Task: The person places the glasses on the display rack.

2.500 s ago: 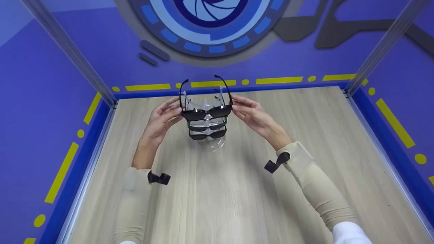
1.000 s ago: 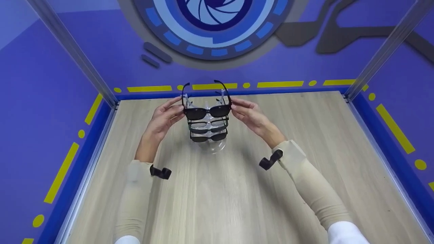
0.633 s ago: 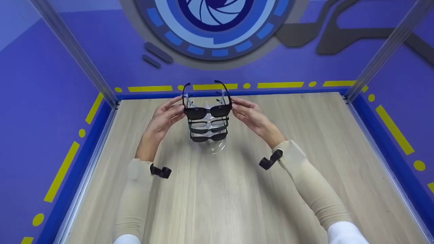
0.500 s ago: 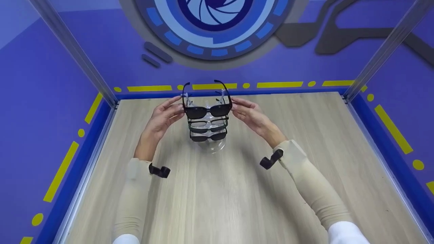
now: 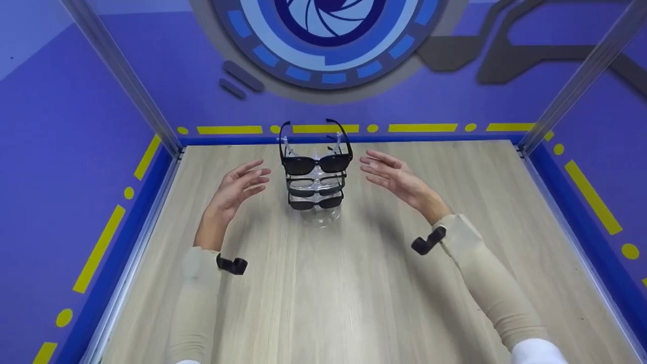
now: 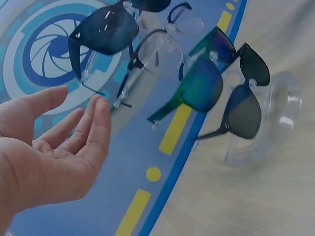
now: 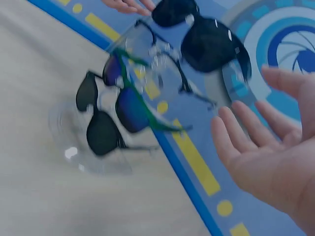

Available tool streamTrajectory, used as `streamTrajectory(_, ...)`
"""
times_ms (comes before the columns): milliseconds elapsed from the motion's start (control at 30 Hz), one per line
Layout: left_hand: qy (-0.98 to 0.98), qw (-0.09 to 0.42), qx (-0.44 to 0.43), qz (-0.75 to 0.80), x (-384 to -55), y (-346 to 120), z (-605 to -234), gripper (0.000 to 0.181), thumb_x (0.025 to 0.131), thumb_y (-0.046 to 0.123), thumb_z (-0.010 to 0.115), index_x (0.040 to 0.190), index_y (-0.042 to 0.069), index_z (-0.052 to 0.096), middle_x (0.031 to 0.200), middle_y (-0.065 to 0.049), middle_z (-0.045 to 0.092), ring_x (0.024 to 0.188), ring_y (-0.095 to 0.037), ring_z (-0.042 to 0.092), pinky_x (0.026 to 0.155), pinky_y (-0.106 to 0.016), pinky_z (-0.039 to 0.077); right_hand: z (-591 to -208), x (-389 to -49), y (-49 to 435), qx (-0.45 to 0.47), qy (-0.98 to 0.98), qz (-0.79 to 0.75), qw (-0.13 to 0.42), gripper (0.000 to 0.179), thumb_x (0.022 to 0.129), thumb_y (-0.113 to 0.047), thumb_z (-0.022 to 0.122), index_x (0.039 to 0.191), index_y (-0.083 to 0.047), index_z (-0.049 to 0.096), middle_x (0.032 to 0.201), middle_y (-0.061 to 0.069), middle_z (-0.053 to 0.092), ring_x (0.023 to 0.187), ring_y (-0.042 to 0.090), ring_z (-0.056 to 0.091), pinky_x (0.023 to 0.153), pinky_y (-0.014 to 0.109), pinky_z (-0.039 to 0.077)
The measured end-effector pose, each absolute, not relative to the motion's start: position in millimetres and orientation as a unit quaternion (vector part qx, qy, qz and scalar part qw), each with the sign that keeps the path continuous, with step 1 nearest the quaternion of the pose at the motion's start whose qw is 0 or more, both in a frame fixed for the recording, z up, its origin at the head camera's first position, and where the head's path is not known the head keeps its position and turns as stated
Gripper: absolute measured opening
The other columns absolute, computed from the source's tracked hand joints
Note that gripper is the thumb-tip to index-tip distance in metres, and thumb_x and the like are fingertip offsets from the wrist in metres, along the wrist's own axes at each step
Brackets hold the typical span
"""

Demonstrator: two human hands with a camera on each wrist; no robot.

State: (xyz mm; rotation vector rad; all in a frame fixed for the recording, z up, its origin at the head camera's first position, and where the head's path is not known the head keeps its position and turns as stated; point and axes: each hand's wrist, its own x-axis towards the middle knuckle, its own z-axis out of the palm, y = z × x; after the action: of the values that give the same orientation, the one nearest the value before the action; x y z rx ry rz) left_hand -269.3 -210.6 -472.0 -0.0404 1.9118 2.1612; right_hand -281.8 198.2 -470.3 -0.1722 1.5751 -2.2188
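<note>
Black sunglasses [image 5: 333, 164] sit at the top of a clear display stand [image 5: 323, 217], their temples pointing back toward the wall. Below them on the same stand are clear-lens glasses [image 6: 161, 54], green-framed sunglasses [image 6: 202, 86] with bluish lenses, and dark sunglasses [image 6: 244, 110] lowest, above the round base. My left hand [image 5: 235, 189] is held in the air to the left of the stand, fingers loosely extended, touching nothing. On the other side my right hand [image 5: 399, 179] is likewise off the sunglasses, palm turned inward and fingers relaxed.
The stand is on a wood-grain table [image 5: 323, 303] near its back edge. Blue printed panels [image 5: 151, 76] with yellow dashes rise at the back and both sides, joined by metal corner posts [image 5: 571, 81].
Both hands have let go of the top sunglasses and moved outward, one to each side. Those sunglasses stay on the stand. Earlier they were lowered slightly into place.
</note>
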Motion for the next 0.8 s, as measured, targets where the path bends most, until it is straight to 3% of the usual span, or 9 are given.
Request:
streamTrajectory(100,0.67,0.138,-0.021,0.729,-267,-218,-482,0.049,0.105,0.019,0.059,0.152,0.008,0.047,0.145,-0.011,0.061,0.135,-0.024,0.055,0.117,-0.04,0.044,-477,-278,217,-0.092,0.584,-0.778,0.215,0.062,0.105,-0.008,0.054,0.16,-0.004,0.026,0.165,0.022,0.031,0.153,0.036,0.033,0.124,0.044,0.034)
streamTrajectory(200,0.678,0.141,-0.014,0.721,-262,-228,-491,0.054,0.106,0.019,0.057,0.156,0.008,0.041,0.156,-0.017,0.048,0.146,-0.029,0.042,0.124,-0.044,0.035,-482,-274,234,-0.111,0.606,-0.757,0.218,0.064,0.104,-0.009,0.056,0.161,-0.005,0.026,0.166,0.021,0.028,0.155,0.034,0.029,0.125,0.045,0.031)
streamTrajectory(433,0.713,0.114,0.022,0.692,-235,-261,-514,0.068,0.108,0.021,0.052,0.165,0.015,0.016,0.163,-0.02,0.035,0.153,-0.031,0.033,0.127,-0.048,0.027,-500,-268,265,-0.116,0.673,-0.699,0.211,0.072,0.104,-0.018,0.059,0.163,-0.008,0.019,0.169,0.016,0.024,0.157,0.032,0.022,0.124,0.034,0.035)
streamTrajectory(600,0.755,0.08,0.028,0.65,-224,-276,-530,0.063,0.109,0.025,0.049,0.165,0.017,0.018,0.167,-0.015,0.028,0.155,-0.031,0.027,0.129,-0.052,0.021,-514,-263,292,-0.082,0.743,-0.646,0.155,0.071,0.106,-0.028,0.057,0.164,-0.013,0.019,0.17,0.013,0.024,0.157,0.03,0.023,0.128,0.042,0.026)
streamTrajectory(800,0.805,0.052,0.023,0.591,-230,-278,-543,0.071,0.107,0.036,0.054,0.165,0.023,0.016,0.173,-0.007,0.016,0.161,-0.028,0.009,0.13,-0.056,0.011,-525,-246,329,-0.054,0.826,-0.557,0.064,0.072,0.105,-0.03,0.06,0.163,-0.011,0.022,0.17,0.015,0.022,0.157,0.036,0.02,0.128,0.056,0.019)
